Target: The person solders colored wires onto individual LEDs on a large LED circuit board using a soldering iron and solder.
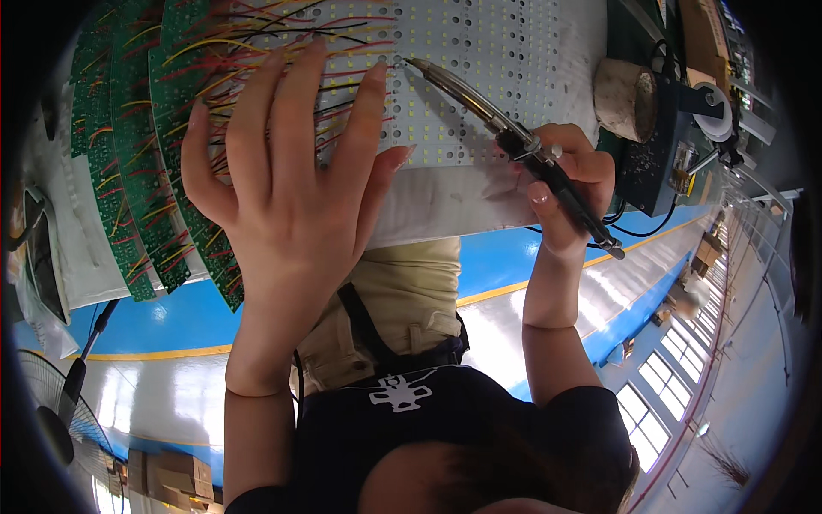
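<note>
Green boards (128, 171) lie left of the panel (479, 77); stand (659, 163) right.

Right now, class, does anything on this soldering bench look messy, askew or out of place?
Yes: the red and yellow wires lie in a loose tangle across the green circuit boards and white LED panel, under the left hand.

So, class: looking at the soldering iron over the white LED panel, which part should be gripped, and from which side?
Grip the soldering iron on its black handle, behind the metal shaft, as the right hand does. Come from the right: the tip points up-left at the white LED panel, and the cable end trails lower right.
</note>
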Available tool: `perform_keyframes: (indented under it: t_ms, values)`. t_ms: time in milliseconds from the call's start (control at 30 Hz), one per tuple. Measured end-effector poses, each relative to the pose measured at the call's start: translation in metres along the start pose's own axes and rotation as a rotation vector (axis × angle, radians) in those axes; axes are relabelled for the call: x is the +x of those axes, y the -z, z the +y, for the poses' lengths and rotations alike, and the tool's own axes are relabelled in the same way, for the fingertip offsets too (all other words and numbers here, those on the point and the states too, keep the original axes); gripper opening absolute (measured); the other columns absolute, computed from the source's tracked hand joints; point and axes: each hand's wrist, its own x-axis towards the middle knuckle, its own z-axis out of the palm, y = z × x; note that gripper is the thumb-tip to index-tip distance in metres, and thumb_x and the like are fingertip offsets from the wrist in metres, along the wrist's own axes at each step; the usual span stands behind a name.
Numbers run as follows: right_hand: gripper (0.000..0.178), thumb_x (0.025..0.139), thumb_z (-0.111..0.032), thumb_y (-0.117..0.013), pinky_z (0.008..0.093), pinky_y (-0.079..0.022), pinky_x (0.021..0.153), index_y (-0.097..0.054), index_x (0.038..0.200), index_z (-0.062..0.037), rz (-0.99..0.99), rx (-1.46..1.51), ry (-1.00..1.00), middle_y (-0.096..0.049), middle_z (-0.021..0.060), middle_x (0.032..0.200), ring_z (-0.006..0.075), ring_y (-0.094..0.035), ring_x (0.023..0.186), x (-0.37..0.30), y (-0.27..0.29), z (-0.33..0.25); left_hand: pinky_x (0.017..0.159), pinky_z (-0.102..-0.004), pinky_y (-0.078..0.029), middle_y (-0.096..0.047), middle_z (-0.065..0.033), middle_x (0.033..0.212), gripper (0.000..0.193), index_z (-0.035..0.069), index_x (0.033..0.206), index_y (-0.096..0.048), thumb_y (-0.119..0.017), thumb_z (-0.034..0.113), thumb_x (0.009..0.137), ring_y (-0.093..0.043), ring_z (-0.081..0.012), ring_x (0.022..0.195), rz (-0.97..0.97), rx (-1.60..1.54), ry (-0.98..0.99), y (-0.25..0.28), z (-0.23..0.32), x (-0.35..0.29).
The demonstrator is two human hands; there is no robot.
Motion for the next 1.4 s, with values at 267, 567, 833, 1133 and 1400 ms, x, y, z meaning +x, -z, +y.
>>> perform_keyframes:
  t_ms: [267, 567, 833, 1133, 1400]
  values:
    - [0.029, 0.078, -0.007, -0.071, 0.0318, -0.052, 0.067, -0.049, 0.096, -0.0019, 0.005, 0.123, -0.123, -0.056, 0.0198, 0.096, 0.0237, -0.064, 0.077, -0.0006, 0.0006, -0.0014, 0.103, -0.0429, -0.023, -0.051, -0.0015, 0.128, 0.035, 0.028, 0.119, -0.061, -0.05, 0.043, 0.089, -0.046, -0.0203, 0.117, -0.038, 0.001, 0.014, 0.0042, 0.001, 0.0001]
    - [0.03, 0.079, -0.01, -0.071, 0.0311, -0.052, 0.065, -0.047, 0.095, -0.0031, 0.028, 0.117, -0.116, -0.057, 0.0198, 0.092, 0.0229, -0.063, 0.075, 0.0035, -0.0018, -0.0014, 0.103, -0.0423, -0.023, -0.052, -0.0011, 0.128, 0.036, 0.029, 0.12, -0.061, -0.047, 0.045, 0.09, -0.047, -0.0201, 0.117, -0.062, 0.012, 0.023, 0.0053, 0.0008, 0.0023]
    - [0.029, 0.079, -0.01, -0.071, 0.0303, -0.051, 0.064, -0.048, 0.094, -0.0029, 0.002, 0.093, -0.106, -0.057, 0.0195, 0.091, 0.0218, -0.063, 0.073, 0.0033, 0.0002, -0.0015, 0.102, -0.0429, -0.024, -0.051, -0.0013, 0.125, 0.037, 0.03, 0.119, -0.061, -0.046, 0.047, 0.09, -0.048, -0.0202, 0.114, -0.062, 0.032, 0.02, 0.0067, 0.0015, 0.0016]
    - [0.03, 0.077, -0.009, -0.073, 0.0302, -0.051, 0.064, -0.048, 0.094, -0.0036, 0.009, 0.086, -0.138, -0.057, 0.0194, 0.092, 0.0216, -0.063, 0.073, 0.0028, -0.0005, -0.0042, 0.101, -0.0433, -0.025, -0.051, -0.0023, 0.125, 0.037, 0.031, 0.119, -0.061, -0.044, 0.047, 0.091, -0.048, -0.0208, 0.114, -0.041, 0.039, 0.022, 0.0061, 0.0012, 0.0012]
    - [0.031, 0.077, -0.011, -0.074, 0.0303, -0.051, 0.064, -0.048, 0.093, -0.0037, 0.015, 0.084, -0.141, -0.058, 0.0191, 0.093, 0.0212, -0.062, 0.073, 0.0031, 0.0, -0.0036, 0.101, -0.0435, -0.025, -0.051, -0.002, 0.125, 0.037, 0.031, 0.119, -0.062, -0.044, 0.048, 0.091, -0.048, -0.0211, 0.114, -0.038, 0.04, 0.02, 0.0047, 0.0014, 0.0016]
